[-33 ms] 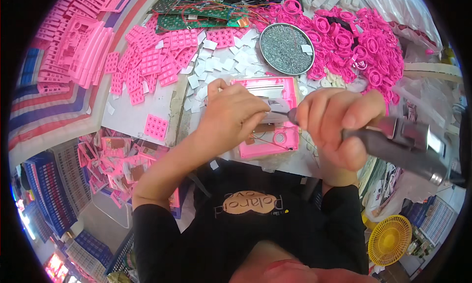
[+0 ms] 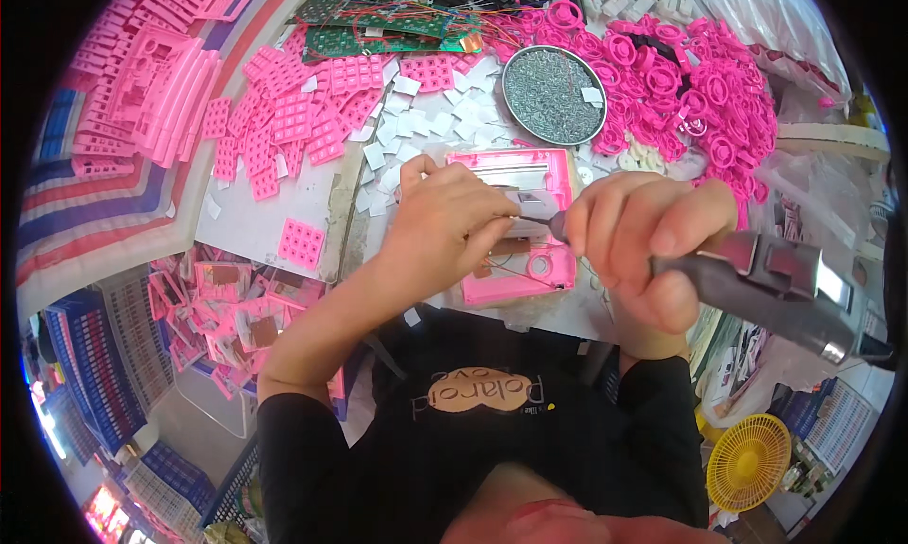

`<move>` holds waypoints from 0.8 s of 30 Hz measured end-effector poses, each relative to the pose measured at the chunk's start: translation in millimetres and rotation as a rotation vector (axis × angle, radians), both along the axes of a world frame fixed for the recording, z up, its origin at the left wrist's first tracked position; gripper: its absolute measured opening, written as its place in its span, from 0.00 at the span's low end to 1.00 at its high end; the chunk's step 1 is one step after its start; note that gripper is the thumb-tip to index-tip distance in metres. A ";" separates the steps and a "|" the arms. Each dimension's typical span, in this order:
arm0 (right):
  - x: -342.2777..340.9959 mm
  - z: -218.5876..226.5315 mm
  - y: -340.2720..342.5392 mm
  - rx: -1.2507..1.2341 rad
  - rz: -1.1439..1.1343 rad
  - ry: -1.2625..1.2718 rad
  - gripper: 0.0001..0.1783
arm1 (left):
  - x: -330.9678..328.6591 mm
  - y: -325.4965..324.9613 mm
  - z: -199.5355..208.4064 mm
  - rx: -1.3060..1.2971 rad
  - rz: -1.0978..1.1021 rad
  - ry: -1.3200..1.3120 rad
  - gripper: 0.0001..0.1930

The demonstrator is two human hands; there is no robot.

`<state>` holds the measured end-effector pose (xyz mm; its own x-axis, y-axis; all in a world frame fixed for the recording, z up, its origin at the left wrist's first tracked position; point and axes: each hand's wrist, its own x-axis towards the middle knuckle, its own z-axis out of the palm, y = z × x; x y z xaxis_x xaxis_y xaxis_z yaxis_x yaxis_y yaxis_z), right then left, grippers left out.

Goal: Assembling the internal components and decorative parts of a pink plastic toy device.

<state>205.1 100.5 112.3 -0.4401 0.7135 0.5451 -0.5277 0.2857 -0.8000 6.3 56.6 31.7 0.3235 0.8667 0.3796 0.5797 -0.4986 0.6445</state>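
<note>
On the bench in front of me lies a pink plastic housing (image 2: 562, 274) with a light grey piece (image 2: 539, 205) set inside it. My left hand (image 2: 449, 215) rests over its left side, thumb and forefinger pinched together near the middle; whatever they hold is hidden or too small to name. A dark grey electric screwdriver (image 2: 771, 293) is gripped in my right hand (image 2: 653, 236). Its thin bit points left and reaches the left fingertips above the grey piece. Thin wires and a round ring show in the housing's near part.
Behind the housing stands a round dish (image 2: 553, 95) of small screws. Pink ring-shaped parts (image 2: 662, 76) heap up at the right, pink keypads (image 2: 303, 118) at the left. Green circuit boards (image 2: 369, 33) lie at the back. White squares (image 2: 416, 123) are scattered between. A yellow basket (image 2: 747, 462) sits low right.
The back end of the screwdriver has shifted slightly down and left with my right hand. My left hand and the housing look the same.
</note>
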 end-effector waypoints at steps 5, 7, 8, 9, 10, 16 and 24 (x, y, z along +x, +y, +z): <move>-11.7 -2.2 -10.1 -0.049 -0.012 -0.028 0.17 | -1.7 -3.8 -3.0 -0.034 0.021 -0.093 0.06; -11.4 -3.0 -10.9 -0.079 0.035 -0.020 0.15 | -3.3 -2.2 -6.6 -0.017 -0.001 -0.112 0.08; -8.1 -3.2 -10.1 -0.100 0.084 -0.004 0.14 | -2.8 -2.1 -6.1 0.028 0.007 -0.065 0.09; -7.8 -3.4 -9.8 -0.103 0.085 -0.007 0.14 | -1.0 -1.3 -5.0 0.072 0.012 -0.020 0.10; -7.5 -3.6 -9.7 -0.106 0.085 -0.011 0.14 | 0.4 -0.6 -3.8 0.115 0.016 0.025 0.11; -11.3 -18.6 -7.9 -0.115 -0.009 -0.033 0.14 | -2.5 -18.7 -1.8 0.103 0.181 0.125 0.24; -20.9 -35.8 1.5 0.063 -0.041 -0.098 0.15 | -5.0 -24.2 -31.3 0.206 0.194 0.176 0.25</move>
<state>184.2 102.0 76.5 -0.4648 0.6978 0.5450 -0.4345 0.3566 -0.8271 1.3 32.4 0.4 0.2361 0.8293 0.5064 0.7700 -0.4776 0.4231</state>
